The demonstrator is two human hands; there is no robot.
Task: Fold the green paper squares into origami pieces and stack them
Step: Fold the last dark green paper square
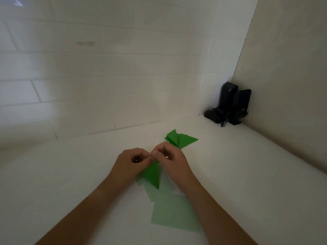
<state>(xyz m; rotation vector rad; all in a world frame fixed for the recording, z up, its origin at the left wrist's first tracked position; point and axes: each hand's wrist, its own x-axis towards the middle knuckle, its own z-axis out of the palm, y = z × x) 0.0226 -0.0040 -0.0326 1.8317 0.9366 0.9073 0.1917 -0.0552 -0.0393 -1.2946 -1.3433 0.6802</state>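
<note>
White worktop (70, 174) in a corner of white tiled wall (106, 68).
Both hands pinch a folded green triangle (152, 174) at its far tip, left hand (131, 162) and right hand (169, 159) curled round it. Pale green paper squares (173, 211) lie nearer; folded pieces (179, 139) stack just beyond; black speakers (230, 103) stand far right.

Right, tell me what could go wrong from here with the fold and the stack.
1. Both hands, left hand and right hand, pinch only the top corner of the folded green triangle; its free point hangs loose, so the crease may go crooked.
2. The unfolded pale green squares lie right under the forearms; a sleeve-less arm sweep could scatter them.
3. The finished pile is already fanned out, so another piece may slide off.
</note>
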